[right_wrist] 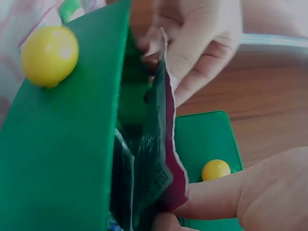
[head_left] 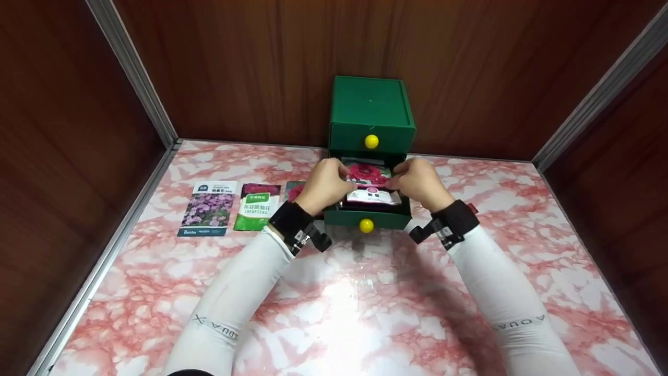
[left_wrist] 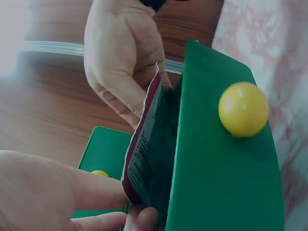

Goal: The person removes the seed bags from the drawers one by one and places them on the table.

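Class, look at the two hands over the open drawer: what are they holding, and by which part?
Both hands, left hand and right hand, pinch one red-flower seed packet by its opposite side edges, above the open lower drawer.

Green drawer box [head_left: 371,107] with yellow knobs [head_left: 371,141]; magenta-flowered seed packet [head_left: 368,175]; pink-and-white marbled worktop [head_left: 334,308]; white sleeves [head_left: 235,297].

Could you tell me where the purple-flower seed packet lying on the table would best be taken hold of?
Probably by its near short edge, from the front. The purple-flower packet lies flat on the table, so fingers must slide under an edge. Its right side sits close to the green packet; the near edge is free.
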Demonstrator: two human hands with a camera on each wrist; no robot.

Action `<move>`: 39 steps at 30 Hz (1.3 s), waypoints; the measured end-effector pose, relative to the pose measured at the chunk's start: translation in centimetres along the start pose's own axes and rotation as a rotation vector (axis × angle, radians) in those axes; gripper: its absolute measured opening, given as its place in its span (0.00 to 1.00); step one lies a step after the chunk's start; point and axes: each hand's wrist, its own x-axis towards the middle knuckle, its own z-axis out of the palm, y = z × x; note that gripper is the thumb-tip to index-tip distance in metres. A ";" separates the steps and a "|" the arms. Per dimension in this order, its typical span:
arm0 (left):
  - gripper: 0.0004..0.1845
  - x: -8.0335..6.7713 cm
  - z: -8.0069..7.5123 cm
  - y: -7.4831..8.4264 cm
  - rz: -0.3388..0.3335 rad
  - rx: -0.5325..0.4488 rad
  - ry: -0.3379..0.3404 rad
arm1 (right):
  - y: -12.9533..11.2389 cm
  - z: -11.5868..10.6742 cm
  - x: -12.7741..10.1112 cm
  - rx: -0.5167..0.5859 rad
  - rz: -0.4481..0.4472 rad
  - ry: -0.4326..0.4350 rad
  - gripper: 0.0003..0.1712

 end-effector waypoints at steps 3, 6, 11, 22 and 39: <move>0.20 -0.5 -0.1 -0.1 -0.002 -0.037 0.010 | 0.1 -0.2 -0.3 0.049 0.009 -0.012 0.29; 0.20 -1.0 -0.1 0.1 -0.006 -0.075 0.017 | 0.2 -0.2 -0.9 0.086 0.005 -0.015 0.30; 0.21 -2.0 0.1 0.5 -0.005 -0.119 0.022 | 0.7 -0.5 -1.9 0.145 0.020 -0.011 0.30; 0.21 -4.2 1.9 1.2 0.055 -0.153 0.056 | 2.6 -0.9 -3.9 0.316 0.050 0.039 0.33; 0.17 -4.8 6.7 3.0 0.222 -0.222 0.079 | 7.5 -2.6 -6.7 0.511 0.027 0.177 0.33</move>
